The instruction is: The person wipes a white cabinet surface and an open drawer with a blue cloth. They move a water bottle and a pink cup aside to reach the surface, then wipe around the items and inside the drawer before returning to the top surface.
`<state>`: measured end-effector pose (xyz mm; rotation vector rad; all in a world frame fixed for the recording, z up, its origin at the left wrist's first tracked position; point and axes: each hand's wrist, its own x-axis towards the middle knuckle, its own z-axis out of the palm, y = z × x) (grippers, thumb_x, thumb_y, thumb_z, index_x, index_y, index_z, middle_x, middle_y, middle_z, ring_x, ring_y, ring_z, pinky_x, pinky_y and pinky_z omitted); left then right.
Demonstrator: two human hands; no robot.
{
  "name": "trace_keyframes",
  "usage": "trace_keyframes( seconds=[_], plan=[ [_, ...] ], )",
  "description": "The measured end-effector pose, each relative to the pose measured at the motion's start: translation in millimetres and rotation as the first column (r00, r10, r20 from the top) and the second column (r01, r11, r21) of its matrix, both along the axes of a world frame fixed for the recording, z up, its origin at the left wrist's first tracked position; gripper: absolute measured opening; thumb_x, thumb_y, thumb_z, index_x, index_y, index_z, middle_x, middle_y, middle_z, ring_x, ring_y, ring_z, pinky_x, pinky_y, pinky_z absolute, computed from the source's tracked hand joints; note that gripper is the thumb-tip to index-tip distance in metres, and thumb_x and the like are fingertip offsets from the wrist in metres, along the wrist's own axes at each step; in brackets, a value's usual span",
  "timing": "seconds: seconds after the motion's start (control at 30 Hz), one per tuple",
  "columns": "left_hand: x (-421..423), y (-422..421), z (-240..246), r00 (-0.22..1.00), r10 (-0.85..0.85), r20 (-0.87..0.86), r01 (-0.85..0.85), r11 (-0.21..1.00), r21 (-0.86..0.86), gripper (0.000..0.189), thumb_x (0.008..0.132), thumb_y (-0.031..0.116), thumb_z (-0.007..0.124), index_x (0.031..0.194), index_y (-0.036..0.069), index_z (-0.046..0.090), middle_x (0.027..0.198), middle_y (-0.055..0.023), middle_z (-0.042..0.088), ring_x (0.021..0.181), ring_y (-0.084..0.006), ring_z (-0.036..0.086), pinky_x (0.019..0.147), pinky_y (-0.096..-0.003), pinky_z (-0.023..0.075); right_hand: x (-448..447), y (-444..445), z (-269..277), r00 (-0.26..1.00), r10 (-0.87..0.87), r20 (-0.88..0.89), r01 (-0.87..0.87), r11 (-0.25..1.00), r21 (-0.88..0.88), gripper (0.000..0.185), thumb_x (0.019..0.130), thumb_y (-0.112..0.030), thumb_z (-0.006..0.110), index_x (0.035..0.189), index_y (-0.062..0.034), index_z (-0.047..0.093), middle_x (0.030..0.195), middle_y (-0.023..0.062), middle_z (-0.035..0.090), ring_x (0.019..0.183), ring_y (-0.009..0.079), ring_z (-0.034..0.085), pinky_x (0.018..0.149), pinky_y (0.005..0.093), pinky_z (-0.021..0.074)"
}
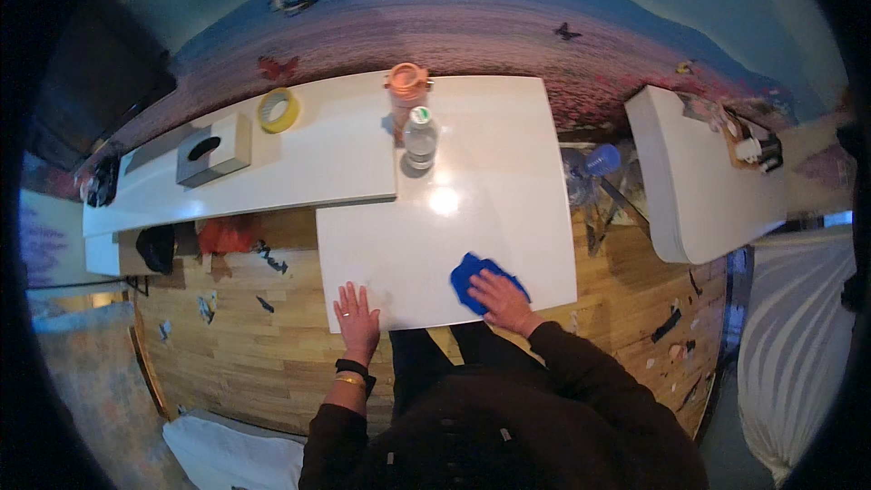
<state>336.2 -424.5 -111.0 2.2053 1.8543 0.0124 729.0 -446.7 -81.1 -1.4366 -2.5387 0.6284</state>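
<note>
Under the spread fingers of my right hand (502,299), a blue cloth (469,273) lies flat and crumpled on the white tabletop (401,258), near its front right corner. My left hand (356,318) rests palm down at the front left corner with fingers apart and nothing in it; a ring is on one finger and a dark band is at the wrist. Further back on the table stand a clear bottle with a green and white cap (420,139) and, just behind it, an orange-pink bottle (407,85).
A raised white shelf (326,163) at the left holds a tissue box (216,151) and a yellow tape roll (278,111). At the right stand a water-cooler bottle (585,167) and a white cabinet (708,197) with small items. Scraps lie on the wooden floor (238,340).
</note>
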Motion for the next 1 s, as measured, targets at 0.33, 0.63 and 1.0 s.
trace_keyframes(
  seconds=[0.33, 0.63, 1.0],
  plan=[
    [53, 8, 7, 0.960, -0.232, 0.159, 0.226, 0.973, 0.056, 0.066, 0.089, 0.019, 0.071, 0.147, 0.002, 0.046, 0.165, -0.0262, 0.027, 0.152, -0.0459, 0.025, 0.121, -0.0624, 0.0231, 88, -20, -18, 0.796, -0.604, 0.042, 0.580, 0.780, 0.234, 0.067, 0.068, -0.010, 0.072, 0.134, -0.0056, 0.062, 0.151, 0.0195, 0.051, 0.140, 0.0455, 0.045, 0.117, 0.0504, 0.0387],
    [122, 24, 22, 0.948, -0.320, -0.005, 0.315, 0.937, -0.152, 0.090, 0.087, 0.054, 0.072, 0.159, 0.012, 0.036, 0.169, -0.0255, 0.013, 0.157, -0.0471, 0.008, 0.115, -0.0780, 0.0116, 9, -55, 16, 0.992, -0.119, -0.027, 0.117, 0.991, -0.071, 0.080, 0.073, -0.015, 0.081, 0.147, -0.0142, 0.053, 0.163, 0.0075, 0.040, 0.151, 0.0320, 0.034, 0.118, 0.0467, 0.0366],
    [121, 30, 20, 0.938, -0.346, -0.003, 0.338, 0.918, -0.206, 0.100, 0.083, 0.056, 0.074, 0.159, 0.006, 0.033, 0.169, -0.0300, 0.010, 0.155, -0.0517, 0.006, 0.112, -0.0808, 0.0131, 111, -46, -11, 0.815, -0.577, 0.049, 0.572, 0.815, 0.090, 0.078, 0.077, -0.024, 0.075, 0.151, -0.0180, 0.051, 0.165, 0.0101, 0.037, 0.153, 0.0357, 0.030, 0.121, 0.0490, 0.0305]
  ],
)
